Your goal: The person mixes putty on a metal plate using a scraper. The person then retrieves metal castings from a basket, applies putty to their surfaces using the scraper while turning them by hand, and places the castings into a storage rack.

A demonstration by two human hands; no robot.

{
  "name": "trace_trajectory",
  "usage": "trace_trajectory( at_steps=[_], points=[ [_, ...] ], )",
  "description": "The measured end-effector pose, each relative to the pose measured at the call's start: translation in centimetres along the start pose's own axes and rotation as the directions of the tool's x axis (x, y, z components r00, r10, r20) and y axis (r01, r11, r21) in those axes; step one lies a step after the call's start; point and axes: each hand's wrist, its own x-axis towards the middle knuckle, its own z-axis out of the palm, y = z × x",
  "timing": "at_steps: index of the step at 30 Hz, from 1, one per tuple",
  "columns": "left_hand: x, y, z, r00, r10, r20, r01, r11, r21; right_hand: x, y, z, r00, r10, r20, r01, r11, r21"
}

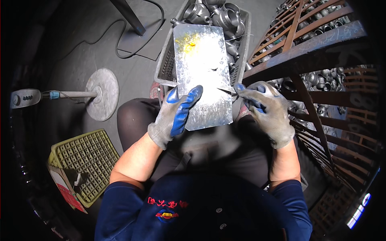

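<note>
A flat rectangular metal sheet [205, 108] lies in front of me, shiny, with a yellow stain near its far left corner and a small dark mark near the middle. My left hand [171, 114], in a grey glove with blue coating, is closed at the sheet's left edge, its fingers over the surface. Beside the right edge is my right hand [263, 106], gloved alike, with its fingers curled. Its fingertips meet a thin, pointed shiny sliver [227, 88] over the sheet; whether this is a loose piece or part of the sheet I cannot tell.
Under the sheet's far end stands a grey plastic crate [161, 66] of metal pipe-like fittings [225, 18]. A rusty metal cage [297, 66] with more fittings rises at right. At left are a round-based stand [102, 94], a yellow-green crate [94, 160] and a floor cable [118, 48].
</note>
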Motion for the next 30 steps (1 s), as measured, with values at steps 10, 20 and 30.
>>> trace_trajectory(
  at_steps=[10,20,30],
  points=[
    [0.1,-0.2,-0.4,0.999,-0.004,0.032,0.004,1.0,-0.027,0.0,-0.4,0.4,0.999,-0.031,0.044,0.033,0.999,-0.027],
    [0.2,-0.3,-0.6,1.0,0.003,0.022,-0.004,1.0,0.016,0.1,-0.2,0.1,0.996,-0.068,0.058,0.065,0.996,0.053],
    [0.2,-0.3,-0.4,0.999,0.042,0.006,-0.043,0.994,0.098,0.2,0.6,-0.1,0.998,0.021,0.066,-0.024,0.999,0.039]
  ],
)
